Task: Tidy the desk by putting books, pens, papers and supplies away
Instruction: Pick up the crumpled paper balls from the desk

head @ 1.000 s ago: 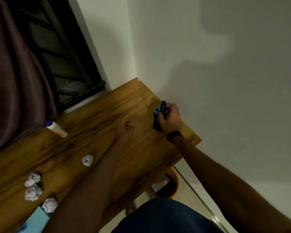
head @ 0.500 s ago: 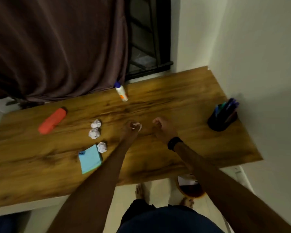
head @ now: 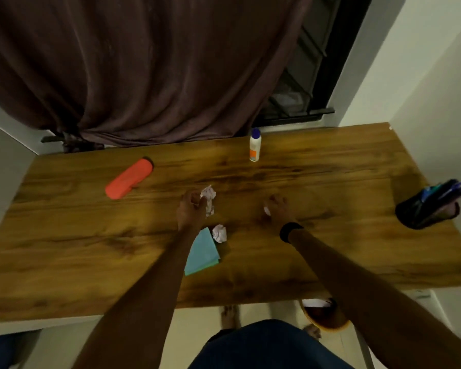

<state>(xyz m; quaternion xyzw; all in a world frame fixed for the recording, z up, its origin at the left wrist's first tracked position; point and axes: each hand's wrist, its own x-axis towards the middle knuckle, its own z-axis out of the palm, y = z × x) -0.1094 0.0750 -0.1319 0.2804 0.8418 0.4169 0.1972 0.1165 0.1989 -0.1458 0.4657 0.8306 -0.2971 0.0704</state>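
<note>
Two crumpled paper balls (head: 208, 199) lie mid-desk on the wooden desk (head: 91, 249). My left hand (head: 190, 210) has its thumb and curled fingers closed on their left side. A third paper ball (head: 219, 233) rests just below, against a light blue notepad (head: 203, 253). My right hand (head: 277, 209), with a black wristband, is curled over a fourth paper ball (head: 266, 210); only a white edge of it shows. A black pen holder (head: 427, 210) full of pens stands at the desk's right edge.
An orange case (head: 129, 178) lies at the left back. A white glue bottle (head: 255, 145) with a blue cap stands at the back. Brown curtain (head: 144, 70) and window grille hang behind. An orange bin (head: 324, 314) sits on the floor under the desk's front edge.
My right hand left the pen holder and came to the fourth paper ball at mid-desk. My left hand moved left onto the two balls. The view swung to the whole desk.
</note>
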